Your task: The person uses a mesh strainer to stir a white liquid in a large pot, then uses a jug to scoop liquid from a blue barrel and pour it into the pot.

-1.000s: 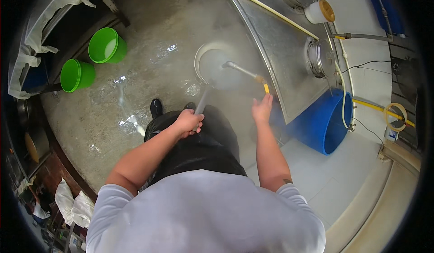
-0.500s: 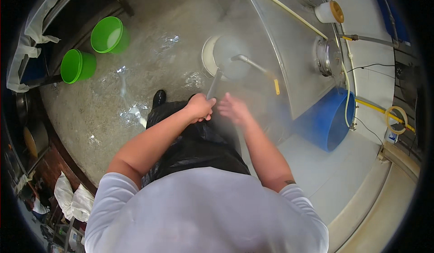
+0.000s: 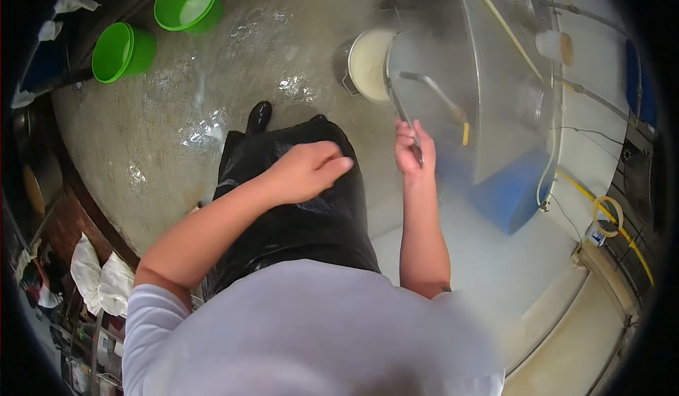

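Note:
My right hand (image 3: 412,148) is closed round the grey handle (image 3: 401,109) of a long-handled metal tool with a wide round head. Steam blurs that head, so I cannot tell whether it is a skimmer or a ladle. Just left of it stands a metal pot (image 3: 370,65) with pale, whitish contents and a side handle. My left hand (image 3: 311,171) hovers over the black apron (image 3: 297,219), its fingers curled in with nothing visible in them. A bent metal pipe (image 3: 435,90) with a yellow valve lever (image 3: 465,133) sticks out right of the pot.
Two green buckets (image 3: 187,3) stand on the wet concrete floor (image 3: 233,63) at the far left. A large metal vessel (image 3: 506,77) rises at the right, behind steam. Beside it are a blue drum (image 3: 520,191), a pale hose (image 3: 495,21) and a yellow pipe (image 3: 622,230).
The tool has passed from my left hand to my right hand and moved right, uncovering more of the pot's contents. My left hand is now apart from it. The view has shifted.

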Motion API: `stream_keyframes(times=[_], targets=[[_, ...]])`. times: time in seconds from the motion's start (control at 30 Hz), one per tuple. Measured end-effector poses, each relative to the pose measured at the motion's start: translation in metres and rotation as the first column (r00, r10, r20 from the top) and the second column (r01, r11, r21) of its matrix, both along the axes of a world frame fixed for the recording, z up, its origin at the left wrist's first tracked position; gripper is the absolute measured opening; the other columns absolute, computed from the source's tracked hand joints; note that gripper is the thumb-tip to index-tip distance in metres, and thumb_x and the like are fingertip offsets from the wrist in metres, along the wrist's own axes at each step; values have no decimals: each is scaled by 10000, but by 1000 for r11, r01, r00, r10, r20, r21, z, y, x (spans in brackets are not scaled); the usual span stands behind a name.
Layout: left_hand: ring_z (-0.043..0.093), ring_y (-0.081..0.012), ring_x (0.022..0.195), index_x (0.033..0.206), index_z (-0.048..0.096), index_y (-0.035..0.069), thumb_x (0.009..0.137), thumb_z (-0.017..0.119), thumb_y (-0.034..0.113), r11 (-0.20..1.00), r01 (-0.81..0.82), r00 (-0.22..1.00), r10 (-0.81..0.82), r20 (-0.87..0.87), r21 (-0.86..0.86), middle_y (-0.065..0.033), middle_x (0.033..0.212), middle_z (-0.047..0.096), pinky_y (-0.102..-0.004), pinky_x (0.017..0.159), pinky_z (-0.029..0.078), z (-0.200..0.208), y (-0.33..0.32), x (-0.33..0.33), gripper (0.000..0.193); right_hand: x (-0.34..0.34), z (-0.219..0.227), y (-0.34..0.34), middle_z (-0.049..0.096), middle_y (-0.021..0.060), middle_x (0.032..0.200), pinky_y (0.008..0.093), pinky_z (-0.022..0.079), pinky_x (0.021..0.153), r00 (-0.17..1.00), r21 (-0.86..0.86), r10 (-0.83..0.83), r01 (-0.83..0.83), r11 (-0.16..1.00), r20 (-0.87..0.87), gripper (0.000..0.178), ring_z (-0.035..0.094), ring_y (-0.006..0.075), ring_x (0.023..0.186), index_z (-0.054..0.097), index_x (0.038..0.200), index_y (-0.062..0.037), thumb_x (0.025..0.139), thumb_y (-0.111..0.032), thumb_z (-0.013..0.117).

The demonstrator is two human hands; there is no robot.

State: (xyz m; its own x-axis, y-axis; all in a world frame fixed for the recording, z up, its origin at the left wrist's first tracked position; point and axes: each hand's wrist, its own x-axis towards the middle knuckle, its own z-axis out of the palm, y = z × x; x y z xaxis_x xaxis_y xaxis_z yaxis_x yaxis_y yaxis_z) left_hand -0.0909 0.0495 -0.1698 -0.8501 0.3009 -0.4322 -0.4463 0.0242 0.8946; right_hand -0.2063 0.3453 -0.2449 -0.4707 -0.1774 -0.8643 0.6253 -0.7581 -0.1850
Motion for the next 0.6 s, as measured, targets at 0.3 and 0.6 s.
stream_keyframes(times=[0.3, 0.6], targets=[[533, -103, 614, 824, 569, 49, 989, 597, 304, 988, -124, 899, 151, 412, -92, -4, 681, 538, -286, 562, 438, -52, -114, 102, 305, 1, 18, -47, 550, 132, 895, 220, 438, 434, 999, 245, 28, -24, 969, -14, 307, 543, 116, 613, 426, 1091, 16, 940, -126, 653], [495, -73, 608, 893, 599, 27, 992, 604, 295, 907, -395, 877, 420, 233, -145, 16, 658, 531, -262, 561, 408, -28, -167, 70, 286, -8, 1, -62, 537, 133, 851, 223, 417, 443, 999, 149, -36, 41, 988, -40, 179, 513, 119, 593, 428, 1015, -10, 957, -82, 581]])
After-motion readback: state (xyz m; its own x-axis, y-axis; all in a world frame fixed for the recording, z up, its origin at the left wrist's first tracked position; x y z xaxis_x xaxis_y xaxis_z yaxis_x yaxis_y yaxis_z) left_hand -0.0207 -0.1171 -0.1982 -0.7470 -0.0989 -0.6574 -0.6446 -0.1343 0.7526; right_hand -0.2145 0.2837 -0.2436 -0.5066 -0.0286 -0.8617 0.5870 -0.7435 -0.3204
